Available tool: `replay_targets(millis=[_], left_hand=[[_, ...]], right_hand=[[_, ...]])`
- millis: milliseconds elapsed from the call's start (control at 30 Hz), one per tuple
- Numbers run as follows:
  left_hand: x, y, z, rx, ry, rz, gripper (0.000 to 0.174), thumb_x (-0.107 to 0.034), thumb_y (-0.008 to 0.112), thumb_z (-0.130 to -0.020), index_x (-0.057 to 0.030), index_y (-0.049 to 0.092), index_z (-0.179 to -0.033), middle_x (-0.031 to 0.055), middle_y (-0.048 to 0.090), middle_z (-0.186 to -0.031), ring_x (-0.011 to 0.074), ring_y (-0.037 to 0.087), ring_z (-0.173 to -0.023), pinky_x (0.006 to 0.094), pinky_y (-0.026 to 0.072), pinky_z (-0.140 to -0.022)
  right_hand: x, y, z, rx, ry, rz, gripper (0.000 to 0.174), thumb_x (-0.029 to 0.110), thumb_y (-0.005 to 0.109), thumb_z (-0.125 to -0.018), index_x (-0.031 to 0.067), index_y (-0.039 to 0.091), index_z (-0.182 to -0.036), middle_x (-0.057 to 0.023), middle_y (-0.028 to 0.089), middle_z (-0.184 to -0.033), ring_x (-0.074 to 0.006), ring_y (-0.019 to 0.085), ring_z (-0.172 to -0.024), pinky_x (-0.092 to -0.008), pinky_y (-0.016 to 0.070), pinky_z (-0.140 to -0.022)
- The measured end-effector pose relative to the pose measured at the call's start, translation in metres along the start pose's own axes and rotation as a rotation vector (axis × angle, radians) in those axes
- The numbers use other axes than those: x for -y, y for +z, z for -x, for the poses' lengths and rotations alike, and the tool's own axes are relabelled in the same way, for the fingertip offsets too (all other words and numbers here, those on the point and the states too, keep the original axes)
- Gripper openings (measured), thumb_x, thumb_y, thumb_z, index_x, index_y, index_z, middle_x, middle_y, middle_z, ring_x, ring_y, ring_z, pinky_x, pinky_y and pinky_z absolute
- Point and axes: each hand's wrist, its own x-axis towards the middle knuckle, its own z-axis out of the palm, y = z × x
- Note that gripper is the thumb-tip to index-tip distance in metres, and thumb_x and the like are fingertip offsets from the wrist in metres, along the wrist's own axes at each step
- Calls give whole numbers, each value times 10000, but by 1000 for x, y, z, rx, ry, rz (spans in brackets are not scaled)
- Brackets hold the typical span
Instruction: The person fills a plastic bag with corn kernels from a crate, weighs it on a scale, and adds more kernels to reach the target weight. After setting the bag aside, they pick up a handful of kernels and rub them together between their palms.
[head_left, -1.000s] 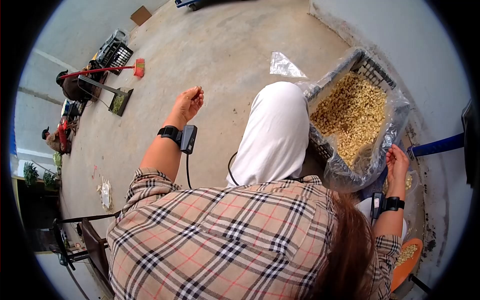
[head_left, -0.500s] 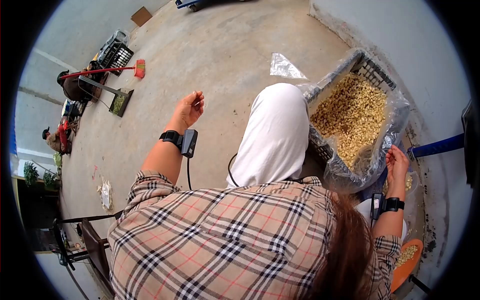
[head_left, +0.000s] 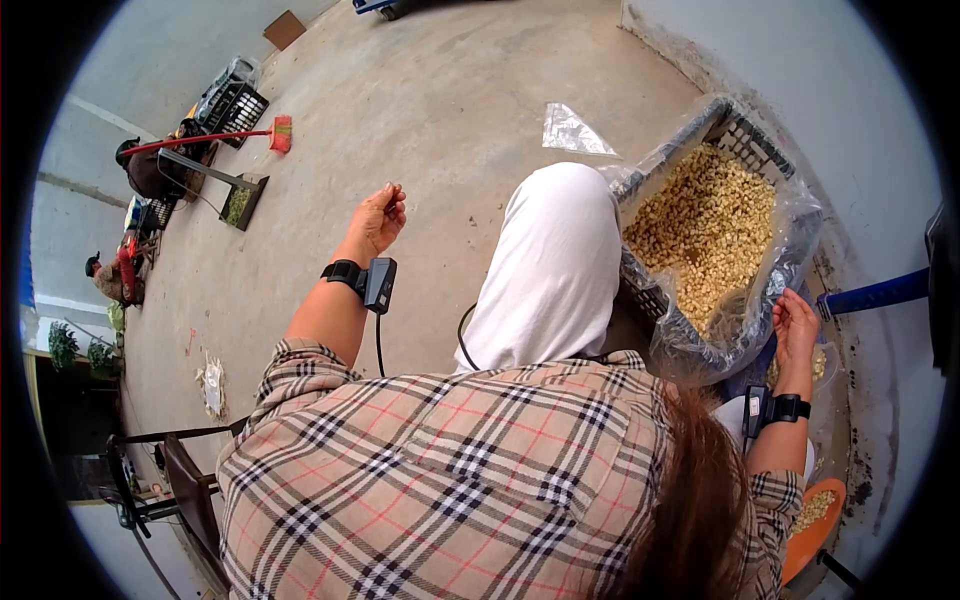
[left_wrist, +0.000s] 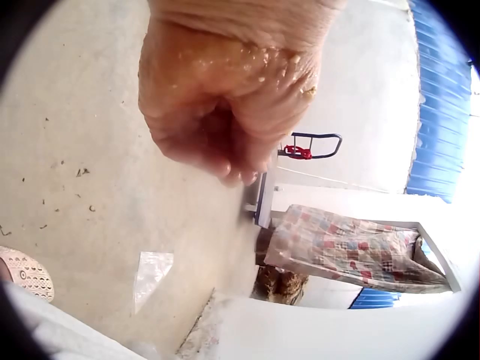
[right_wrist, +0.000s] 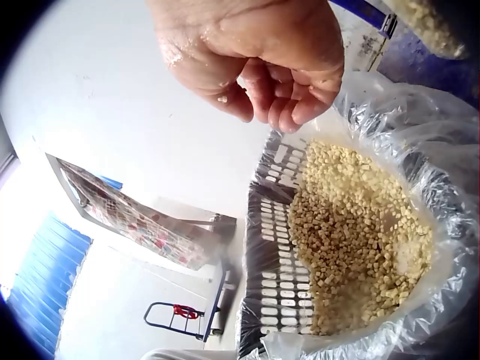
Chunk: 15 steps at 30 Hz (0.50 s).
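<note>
My left hand (head_left: 380, 220) is raised over the concrete floor, left of my white-trousered knee (head_left: 560, 235). In the left wrist view its fingers curl loosely toward the thumb, with nothing visible held, and wet pale bits stick to the palm. My right hand (head_left: 795, 328) hovers at the near right corner of a black plastic crate (head_left: 757, 152), its fingers loosely bent and nothing seen in them. The crate is lined with a clear plastic bag (right_wrist: 450, 262) and holds a heap of small pale-yellow chopped pieces (head_left: 700, 230). Crumbs cling to the right palm too.
A clear plastic scrap (head_left: 575, 132) lies on the floor beyond the knee. An orange scoop-like container (head_left: 820, 530) with pale pieces stands at lower right, near the wall. Far left are a red broom (head_left: 279, 135), a dustpan (head_left: 243, 205), crates and two people.
My left hand has shifted slightly down and turned a little since one second ago. My right hand and the crate stay almost where they were.
</note>
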Motion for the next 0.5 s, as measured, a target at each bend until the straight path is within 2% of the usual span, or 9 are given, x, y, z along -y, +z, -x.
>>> replay_targets(millis=[167, 367, 467, 500], left_hand=[[1, -1, 1, 16, -8, 19, 77, -179, 570, -825, -105, 565, -808, -13, 573, -743, 82, 524, -637, 214, 444, -584], [4, -3, 1, -29, -8, -9, 78, -146, 621, -767, -96, 565, -788, -13, 559, -700, 83, 517, -612, 213, 448, -567], [9, -12, -4, -45, -32, 11, 113, -179, 639, -764, -96, 564, -777, -13, 547, -660, 80, 507, -577, 216, 442, -538], [11, -22, -9, -62, -90, 26, 120, -191, 635, -771, -94, 564, -780, -12, 545, -650, 81, 504, -568, 217, 440, -531]], right_hand=[[-1, -1, -1, 0, -9, 11, 244, 71, 567, -800, -41, 545, -1015, -68, 595, -779, -111, 567, -619, -187, 463, -514], [1, 0, 0, -11, 3, 24, 237, 73, 568, -800, -39, 552, -1008, -68, 598, -775, -108, 568, -616, -185, 462, -510], [2, 2, 2, -17, 6, 23, 240, 76, 571, -800, -38, 552, -1010, -67, 598, -774, -108, 569, -619, -186, 462, -512], [2, 2, 2, -17, 5, 23, 238, 76, 572, -800, -37, 554, -1008, -66, 598, -774, -108, 568, -619, -185, 461, -511]])
